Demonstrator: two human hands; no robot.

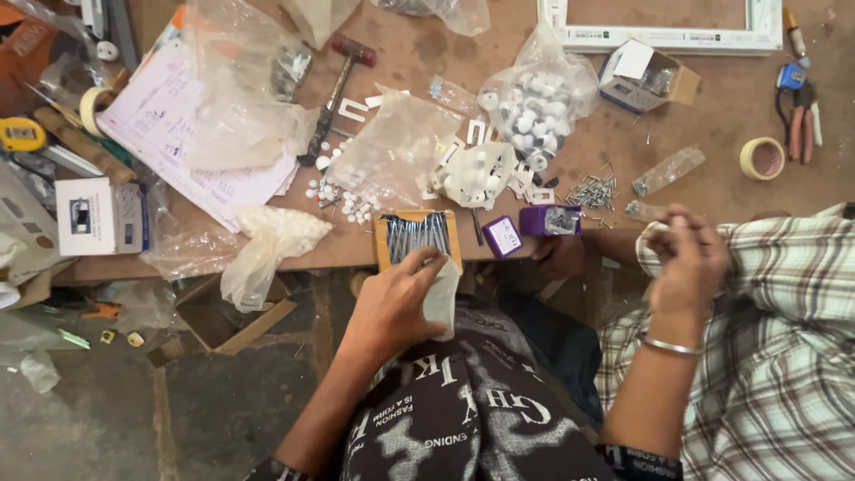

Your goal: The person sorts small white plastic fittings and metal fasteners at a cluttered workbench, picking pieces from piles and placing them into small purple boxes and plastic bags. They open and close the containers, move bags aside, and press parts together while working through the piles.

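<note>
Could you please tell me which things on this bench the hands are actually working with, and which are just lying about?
In hand:
- left hand reaching into the open box of long screws
- right hand, raised, pinching something small that I cannot make out

Lying about:
- hammer
- bag of white fittings
- purple box
- loose nails
- tape roll
- pliers

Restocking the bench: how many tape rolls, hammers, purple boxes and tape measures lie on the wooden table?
Beige tape rolls: 2
Dark-handled hammer: 1
Small purple boxes: 2
Yellow tape measure: 1
Total: 6
</note>
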